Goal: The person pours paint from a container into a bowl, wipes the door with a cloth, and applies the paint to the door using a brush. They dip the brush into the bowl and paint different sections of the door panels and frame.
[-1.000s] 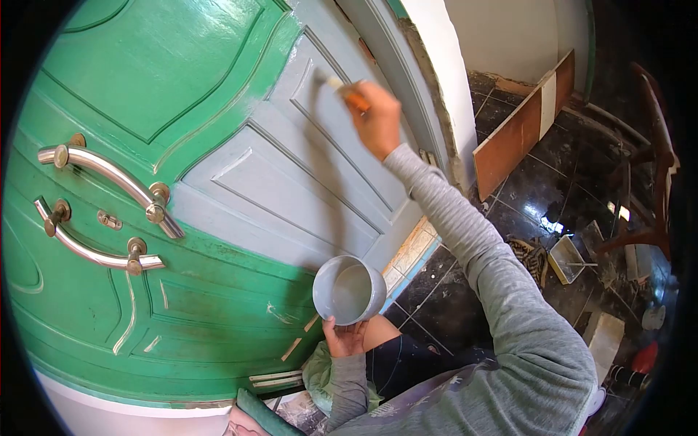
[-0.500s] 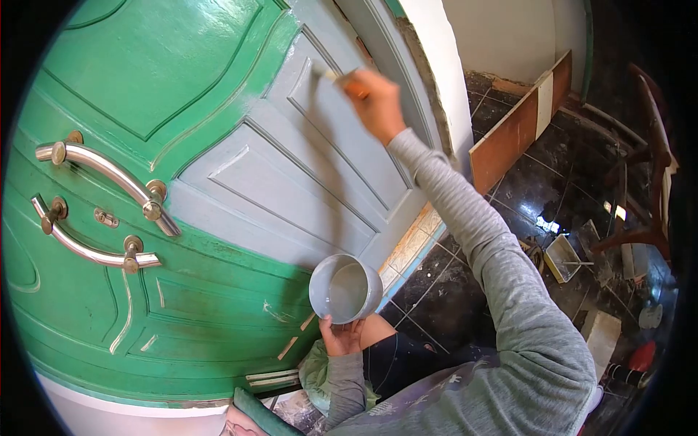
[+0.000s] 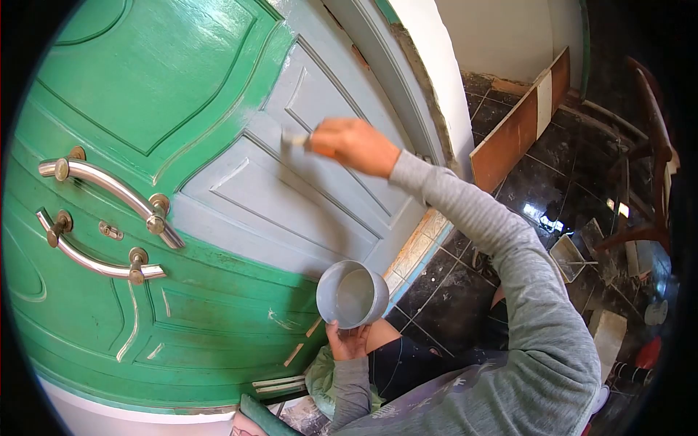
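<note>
Presently I have the right hand [image 3: 352, 145] closed around the brush [image 3: 296, 138] at the centre top of the frame. Its bristles touch the grey-painted panel [image 3: 291, 203] of the door [image 3: 138, 80], on the moulding ridge between two recessed fields. The left hand [image 3: 347, 340], low in the middle of the frame, grips a round pot [image 3: 352, 294] from below. The pot has grey paint inside, its open mouth faces me, and it sits near the door's lower edge. I judge the step in hand to be laying grey over the green. The right part of the leaf is covered, while the upper left and the lower left, around the two metal handles [image 3: 109, 211], show green. The next stroke, as I see it, calls for working the bristles into the groove along the curved line where grey meets green. That wants a light wrist so no paint runs, and the pot held level and close for reloading.
</note>
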Tool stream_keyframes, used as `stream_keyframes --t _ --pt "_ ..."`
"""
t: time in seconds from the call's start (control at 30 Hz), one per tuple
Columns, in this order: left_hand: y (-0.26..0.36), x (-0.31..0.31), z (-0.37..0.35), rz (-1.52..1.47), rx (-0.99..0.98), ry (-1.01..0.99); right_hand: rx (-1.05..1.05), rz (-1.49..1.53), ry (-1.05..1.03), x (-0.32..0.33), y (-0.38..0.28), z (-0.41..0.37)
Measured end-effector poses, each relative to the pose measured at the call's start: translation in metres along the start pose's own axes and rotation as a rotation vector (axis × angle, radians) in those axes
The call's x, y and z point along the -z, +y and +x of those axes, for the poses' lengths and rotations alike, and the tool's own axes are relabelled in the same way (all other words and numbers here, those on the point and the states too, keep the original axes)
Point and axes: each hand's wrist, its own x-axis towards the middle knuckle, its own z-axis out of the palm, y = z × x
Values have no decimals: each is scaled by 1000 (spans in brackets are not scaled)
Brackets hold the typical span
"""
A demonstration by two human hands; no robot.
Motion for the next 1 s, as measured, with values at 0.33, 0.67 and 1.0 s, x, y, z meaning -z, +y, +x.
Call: stream_keyframes --t 0.33,0.67,1.0 --pt "1 -9 0 4 8 12 -127 -15 247 9 31 30" --pt "-4 1 5 -6 34 -2 -388 202 612 -5 44 45" --pt "-3 -11 -1 26 35 0 -611 407 734 -27 1 36"
